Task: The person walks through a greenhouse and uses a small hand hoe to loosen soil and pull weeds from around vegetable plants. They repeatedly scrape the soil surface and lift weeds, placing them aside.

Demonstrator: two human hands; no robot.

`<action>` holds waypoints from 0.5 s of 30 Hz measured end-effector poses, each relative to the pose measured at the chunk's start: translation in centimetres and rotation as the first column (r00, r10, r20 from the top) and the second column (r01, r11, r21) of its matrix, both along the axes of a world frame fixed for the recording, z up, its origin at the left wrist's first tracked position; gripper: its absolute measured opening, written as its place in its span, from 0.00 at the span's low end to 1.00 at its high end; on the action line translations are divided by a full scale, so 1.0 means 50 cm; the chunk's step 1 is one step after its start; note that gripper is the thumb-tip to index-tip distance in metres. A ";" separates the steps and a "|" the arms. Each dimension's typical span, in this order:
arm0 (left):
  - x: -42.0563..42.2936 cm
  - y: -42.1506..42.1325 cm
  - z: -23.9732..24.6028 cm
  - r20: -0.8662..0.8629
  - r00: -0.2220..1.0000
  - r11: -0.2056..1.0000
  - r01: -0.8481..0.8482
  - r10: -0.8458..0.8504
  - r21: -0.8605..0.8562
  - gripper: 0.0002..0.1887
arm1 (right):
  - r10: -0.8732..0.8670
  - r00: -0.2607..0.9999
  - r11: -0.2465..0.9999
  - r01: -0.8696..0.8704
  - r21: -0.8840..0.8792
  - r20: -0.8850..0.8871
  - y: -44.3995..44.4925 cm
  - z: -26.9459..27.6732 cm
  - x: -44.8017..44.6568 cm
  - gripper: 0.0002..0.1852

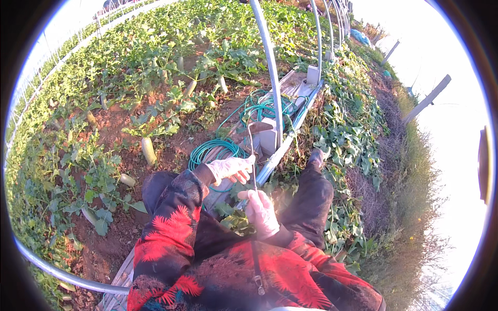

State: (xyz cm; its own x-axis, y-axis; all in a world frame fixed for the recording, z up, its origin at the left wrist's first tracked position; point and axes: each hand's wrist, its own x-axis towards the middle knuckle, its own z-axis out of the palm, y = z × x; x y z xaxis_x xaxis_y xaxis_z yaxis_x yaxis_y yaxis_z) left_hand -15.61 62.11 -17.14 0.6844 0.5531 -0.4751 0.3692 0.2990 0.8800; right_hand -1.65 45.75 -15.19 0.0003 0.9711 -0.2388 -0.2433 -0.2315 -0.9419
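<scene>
Both hands wear thin, pale gloves. My right hand, in front of my chest, pinches the lower end of a thin rod or cord between thumb and fingers. Just above and to the left, my left hand has its fingertips at the middle of that thin piece. Its upper end reaches a rusty brown blade-like piece beside a pale block at the foot of a metal hoop. Coiled green hose or cord lies on boards left of the block.
White-green radishes stand in leafy soil on the left. A metal rail runs along the bed's edge past several hoops. Leafy vines cover the ground on the right. Wooden posts lean at the far right. A curved pipe crosses the lower left.
</scene>
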 end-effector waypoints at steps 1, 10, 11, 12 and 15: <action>0.000 0.002 -0.005 0.005 1.000 0.999 -0.008 0.008 -0.033 0.38 | 0.026 0.999 1.000 -0.026 0.005 -0.027 0.001 -0.005 0.004 0.18; 0.076 -0.094 0.053 0.512 0.688 0.828 -0.244 0.515 -0.505 0.33 | 0.238 0.925 0.968 -0.252 -0.011 -0.296 -0.005 -0.043 0.038 0.13; 0.091 -0.106 0.065 0.551 0.639 0.816 -0.227 0.536 -0.531 0.33 | 0.230 0.916 0.971 -0.240 0.010 -0.328 -0.007 -0.044 0.041 0.13; 0.103 -0.113 0.079 0.571 0.585 0.788 -0.212 0.576 -0.578 0.33 | 0.225 0.906 0.973 -0.229 0.031 -0.358 -0.008 -0.043 0.046 0.13; 0.112 -0.111 0.115 0.583 0.593 0.829 -0.336 0.555 -0.448 0.33 | 0.246 0.939 0.969 -0.247 0.024 -0.239 -0.006 -0.037 0.064 0.14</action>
